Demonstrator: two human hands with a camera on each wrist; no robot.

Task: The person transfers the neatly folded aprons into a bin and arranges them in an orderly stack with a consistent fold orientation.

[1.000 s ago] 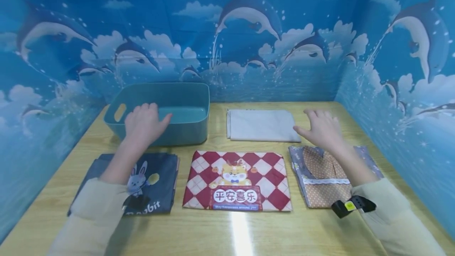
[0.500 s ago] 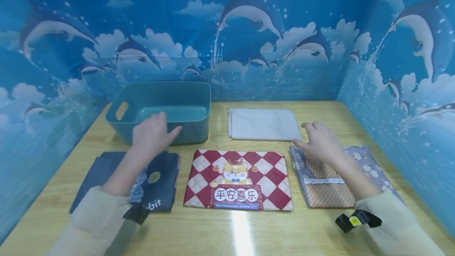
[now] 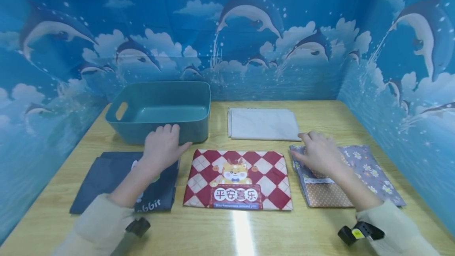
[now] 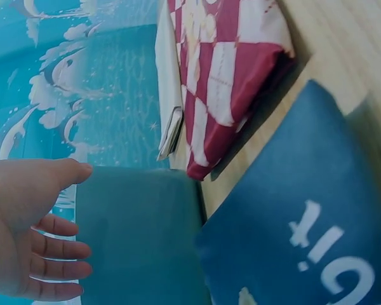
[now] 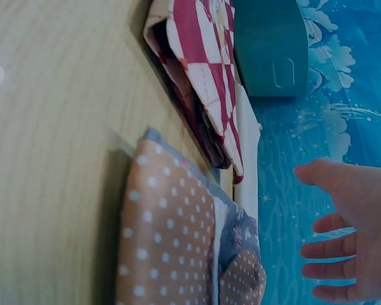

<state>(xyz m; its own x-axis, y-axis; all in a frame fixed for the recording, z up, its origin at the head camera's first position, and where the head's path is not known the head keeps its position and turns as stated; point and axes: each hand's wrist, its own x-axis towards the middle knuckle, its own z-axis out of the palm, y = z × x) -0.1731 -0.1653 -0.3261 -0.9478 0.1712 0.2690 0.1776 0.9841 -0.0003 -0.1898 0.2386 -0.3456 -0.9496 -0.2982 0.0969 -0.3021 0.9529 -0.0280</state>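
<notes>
Left hand (image 3: 161,149): poised in front of the bin (image 3: 195,131), above the far edge of the navy cloth (image 3: 106,177); fingers (image 4: 60,270) loosely bent, thumb spread wide, nothing in them.
Right hand (image 3: 320,153): above the dotted cloth (image 3: 328,196) and apart from it; fingers (image 5: 333,244) relaxed, thumb out, nothing held.
Navy cloth: folded flat on the table (image 3: 199,232), front left; probably light and limp, best pinched at a near corner with the layers together.
Checked cloth (image 3: 238,181): folded, front middle, between the other two; looks smooth and perhaps a little slippery; take both short sides so the folds don't slide open.
Dotted cloth: front right, its floral part showing to the right of the dots; likely soft, so lift with fingers under the folded edge.
White cloth (image 3: 264,125): folded behind, right of the bin; thin-looking, easily unfolded.
Bin: back left, upright, probably stiff, light plastic; its side handle hole gives a sure hold.
</notes>
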